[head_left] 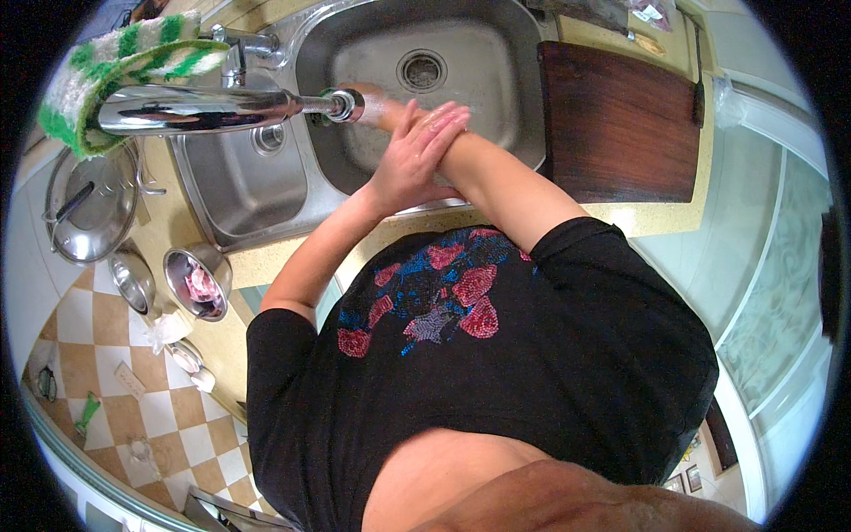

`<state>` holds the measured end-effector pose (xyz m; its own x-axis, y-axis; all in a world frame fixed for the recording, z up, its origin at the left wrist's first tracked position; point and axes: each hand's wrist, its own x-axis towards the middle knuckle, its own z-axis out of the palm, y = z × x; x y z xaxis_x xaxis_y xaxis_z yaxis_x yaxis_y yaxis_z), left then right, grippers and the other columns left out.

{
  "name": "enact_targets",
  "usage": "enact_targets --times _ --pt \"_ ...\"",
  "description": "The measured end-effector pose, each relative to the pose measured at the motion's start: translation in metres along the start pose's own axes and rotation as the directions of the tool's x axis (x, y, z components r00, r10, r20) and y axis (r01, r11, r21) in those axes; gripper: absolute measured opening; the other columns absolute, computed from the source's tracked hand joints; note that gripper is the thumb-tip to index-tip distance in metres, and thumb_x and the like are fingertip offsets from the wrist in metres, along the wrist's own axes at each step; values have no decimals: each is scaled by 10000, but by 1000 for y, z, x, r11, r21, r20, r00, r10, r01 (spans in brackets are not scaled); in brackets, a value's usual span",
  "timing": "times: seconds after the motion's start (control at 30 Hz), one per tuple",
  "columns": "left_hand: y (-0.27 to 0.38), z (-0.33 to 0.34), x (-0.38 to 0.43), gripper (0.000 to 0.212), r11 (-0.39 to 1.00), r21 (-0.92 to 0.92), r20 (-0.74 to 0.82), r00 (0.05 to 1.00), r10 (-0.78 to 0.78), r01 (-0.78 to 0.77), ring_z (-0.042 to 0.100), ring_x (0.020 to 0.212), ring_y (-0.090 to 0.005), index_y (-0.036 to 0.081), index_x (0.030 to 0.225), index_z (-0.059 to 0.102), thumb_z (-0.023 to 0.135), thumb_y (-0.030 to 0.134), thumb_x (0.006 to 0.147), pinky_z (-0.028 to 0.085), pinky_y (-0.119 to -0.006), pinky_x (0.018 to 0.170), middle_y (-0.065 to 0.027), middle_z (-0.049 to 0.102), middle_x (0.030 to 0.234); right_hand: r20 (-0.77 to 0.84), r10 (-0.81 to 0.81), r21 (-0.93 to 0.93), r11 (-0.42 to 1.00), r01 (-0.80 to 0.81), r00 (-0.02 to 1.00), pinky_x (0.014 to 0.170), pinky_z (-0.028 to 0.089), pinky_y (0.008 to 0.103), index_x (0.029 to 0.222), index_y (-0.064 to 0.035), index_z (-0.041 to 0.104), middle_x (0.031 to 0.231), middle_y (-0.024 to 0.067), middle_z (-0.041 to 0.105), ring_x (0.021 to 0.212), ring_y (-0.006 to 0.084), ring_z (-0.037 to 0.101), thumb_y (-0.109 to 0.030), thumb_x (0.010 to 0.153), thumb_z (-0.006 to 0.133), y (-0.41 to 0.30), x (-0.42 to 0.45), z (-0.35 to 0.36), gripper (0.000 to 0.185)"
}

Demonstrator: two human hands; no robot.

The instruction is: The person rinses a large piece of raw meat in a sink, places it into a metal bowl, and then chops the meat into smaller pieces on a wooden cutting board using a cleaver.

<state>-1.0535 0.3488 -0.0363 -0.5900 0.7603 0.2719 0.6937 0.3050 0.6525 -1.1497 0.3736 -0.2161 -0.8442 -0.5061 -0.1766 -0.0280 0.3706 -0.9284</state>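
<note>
My left hand [425, 143] lies wet across my right forearm [495, 163], its fingers over the top and its thumb along the near side. That forearm reaches over the large steel sink basin [505, 60]. At its far end, my right hand [364, 90] is partly hidden by the tap's spout head [347, 105], so its fingers do not show clearly. Water appears to run from the spout onto it. The chrome tap [193, 110] comes in from the left, with a green-and-white striped cloth [73, 100] draped around it. A drain strainer [422, 70] sits in the basin floor.
Left of the large basin is a smaller one [249, 179]. A dark wooden cutting board [621, 126] lies to the right, near a cleaver [592, 13]. A steel bowl with raw meat [199, 282], another steel bowl [131, 282] and a glass lid [100, 199] stand at left.
</note>
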Motion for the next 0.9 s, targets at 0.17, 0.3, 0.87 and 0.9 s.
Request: enact_targets --times 0.17,0.3,0.87,0.9 --pt "-110 11 -12 472 982 117 77 984 -160 151 576 915 -322 110 1104 541 679 151 655 450 -409 817 -113 604 973 160 82 -451 892 -1 984 794 466 370 964 -87 643 986 117 647 889 238 617 -384 732 614 -44 -7 -44 378" --pt "-172 -27 -45 583 923 169 -57 939 -340 345 474 1127 -362 113 1309 393 635 242 795 357 -428 970 -201 497 1226 7 198 -536 828 -164 980 831 442 368 1012 -94 614 974 165 627 931 290 593 -330 737 609 -33 7 -63 362" --pt "-102 42 -48 392 -281 -959 256 516 -817 30 555 1005 -282 -9 1130 494 421 295 893 455 -449 891 -160 556 1094 -217 -369 56 920 389 904 802 454 336 990 -77 524 954 103 596 906 255 578 -103 726 683 -73 -126 -37 309" --pt "-109 51 -51 358 -445 -880 260 613 -746 -168 552 1016 -281 -6 1138 488 405 244 895 452 -445 898 -160 557 1088 -224 -369 54 919 389 902 802 454 336 990 -77 524 954 103 596 906 255 578 -103 726 683 -67 -128 -32 309"
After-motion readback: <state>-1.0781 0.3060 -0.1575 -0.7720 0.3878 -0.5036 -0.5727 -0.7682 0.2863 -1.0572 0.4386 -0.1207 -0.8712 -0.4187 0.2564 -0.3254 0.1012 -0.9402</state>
